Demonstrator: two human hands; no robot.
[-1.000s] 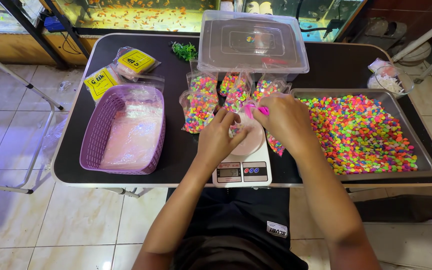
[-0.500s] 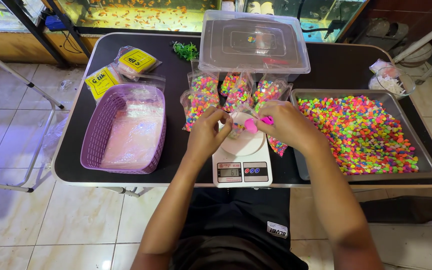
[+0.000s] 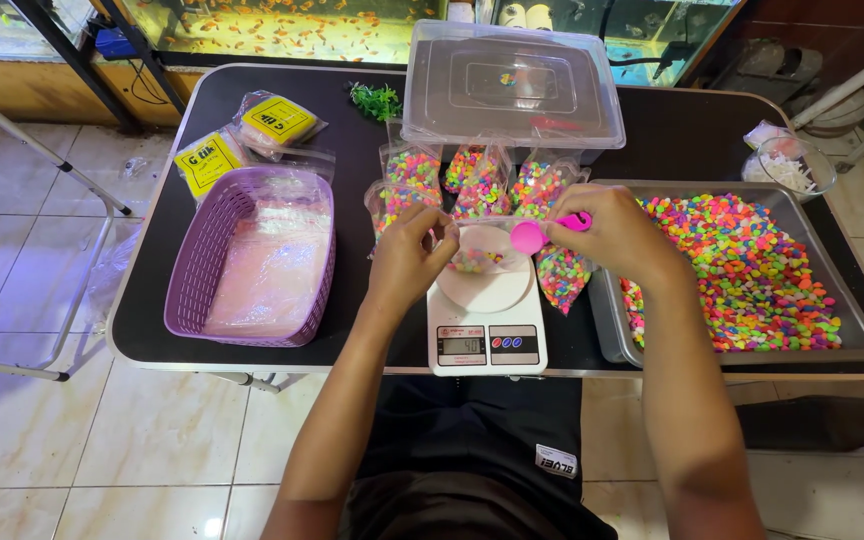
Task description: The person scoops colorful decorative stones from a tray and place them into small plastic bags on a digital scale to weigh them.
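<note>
pink scoop [image 3: 530,237], multicoloured pebbles [image 3: 742,270], purple basket [image 3: 202,270], white scale [image 3: 485,320], black table [image 3: 697,135]

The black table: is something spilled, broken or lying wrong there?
Nothing stands out. The coloured pebbles stay inside the metal tray and the filled small bags; none lie loose on the black table. The left hand holds a clear bag over the scale, and the right hand holds a pink scoop.

Yellow-labelled packets [image 3: 242,140] table's far left; grey scale screen [image 3: 460,345] near edge.

One scale [image 3: 487,335], one purple basket [image 3: 214,250], one metal tray [image 3: 607,325], one lidded box [image 3: 512,85], two yellow packets [image 3: 277,120], one glass bowl [image 3: 797,165].
</note>
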